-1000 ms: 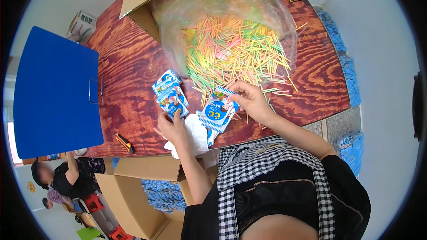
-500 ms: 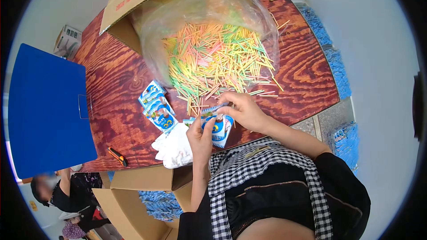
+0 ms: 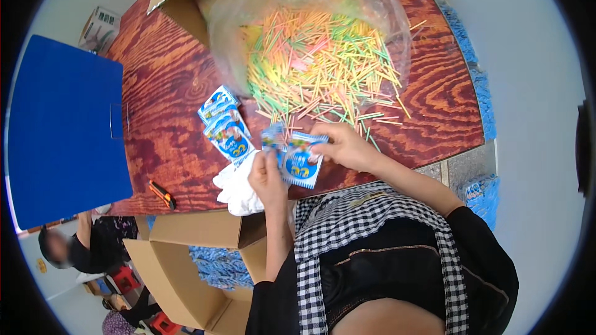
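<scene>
My left hand (image 3: 267,180) is closed with its fingertips on a small blue packet (image 3: 273,138), smeared by motion. Pinched at its upper right corner by my right hand (image 3: 347,147) is a blue-and-white printed packet (image 3: 302,162), lying flat-on beside the other. Just beyond both hands, a heap of thin pastel sticks (image 3: 323,65) in yellow, green, orange and pink spills from a clear plastic bag (image 3: 226,43). To the left, several similar packets (image 3: 231,142) lie overlapped in a row. A white glove (image 3: 239,189) rests beside my left wrist.
An open cardboard box (image 3: 192,22) lies around the bag on the wood-grained table (image 3: 167,87). Near the left edge are a box cutter (image 3: 162,195) and a blue panel (image 3: 68,130). Below stands a carton (image 3: 192,229) holding blue packets (image 3: 220,267). A person (image 3: 93,242) is at lower left.
My hands have drawn apart slightly, and the printed packet now shows its face more fully between them. The view has shifted, so the table contents sit higher.
</scene>
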